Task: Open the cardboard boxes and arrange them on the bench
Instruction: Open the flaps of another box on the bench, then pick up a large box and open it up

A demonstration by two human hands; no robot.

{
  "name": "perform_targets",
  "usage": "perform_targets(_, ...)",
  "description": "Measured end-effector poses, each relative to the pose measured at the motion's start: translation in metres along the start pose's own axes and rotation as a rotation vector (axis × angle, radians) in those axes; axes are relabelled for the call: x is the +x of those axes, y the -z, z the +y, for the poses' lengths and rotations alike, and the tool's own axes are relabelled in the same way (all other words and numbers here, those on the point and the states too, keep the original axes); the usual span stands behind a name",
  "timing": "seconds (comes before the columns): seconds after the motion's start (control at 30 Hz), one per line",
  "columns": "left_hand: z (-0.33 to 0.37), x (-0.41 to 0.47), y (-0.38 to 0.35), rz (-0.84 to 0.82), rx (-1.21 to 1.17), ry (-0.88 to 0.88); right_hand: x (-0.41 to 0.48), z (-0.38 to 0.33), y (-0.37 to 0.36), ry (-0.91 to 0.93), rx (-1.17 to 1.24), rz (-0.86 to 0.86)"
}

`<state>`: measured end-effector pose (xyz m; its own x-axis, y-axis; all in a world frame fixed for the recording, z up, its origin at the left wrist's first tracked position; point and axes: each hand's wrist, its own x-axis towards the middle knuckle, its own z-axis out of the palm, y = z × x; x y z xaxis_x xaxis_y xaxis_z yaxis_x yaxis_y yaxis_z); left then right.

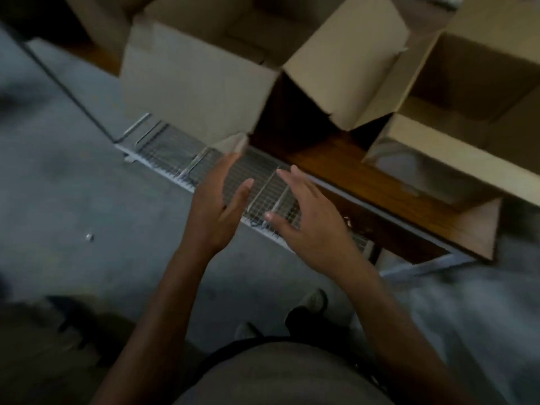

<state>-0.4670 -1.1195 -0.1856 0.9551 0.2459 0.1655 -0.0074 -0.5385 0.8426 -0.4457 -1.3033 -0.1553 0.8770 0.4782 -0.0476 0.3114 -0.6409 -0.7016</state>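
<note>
An opened cardboard box [193,83] stands on the wooden bench [350,171], its flaps up and one flap [347,59] leaning right. A second opened box [455,159] stands to its right on the bench. My left hand [216,206] hovers just below the first box's lower corner, fingers apart, fingertips almost touching that corner. My right hand [309,220] is beside it, fingers spread, holding nothing. Both hands are over a wire mesh rack below the bench edge.
A wire mesh rack [175,153] with a white frame runs under the bench's front edge. Grey concrete floor [87,185] lies to the left with a small bright object [89,237] on it. My shoes [314,301] show below. More cardboard sits at the top left.
</note>
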Motion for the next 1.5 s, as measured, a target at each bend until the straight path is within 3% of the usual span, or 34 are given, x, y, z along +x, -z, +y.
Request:
perform_targets(0.23,-0.045,-0.055,0.082,0.248,-0.023,0.157,0.021,-0.048,-0.079,0.038,0.191,-0.162)
perform_targets(0.47,-0.078,-0.052,0.147,0.448,-0.052,0.268,0.081,-0.097,-0.123,0.128,0.301,-0.221)
perform_targets(1.17,-0.208,0.147,0.337,0.744,0.014,0.37,0.377,-0.269,-0.246,0.349,0.395,-0.353)
perform_targets(1.5,-0.335,0.231,0.522,0.804,0.015,0.334,0.523,-0.402,-0.359,0.392,0.375,-0.253)
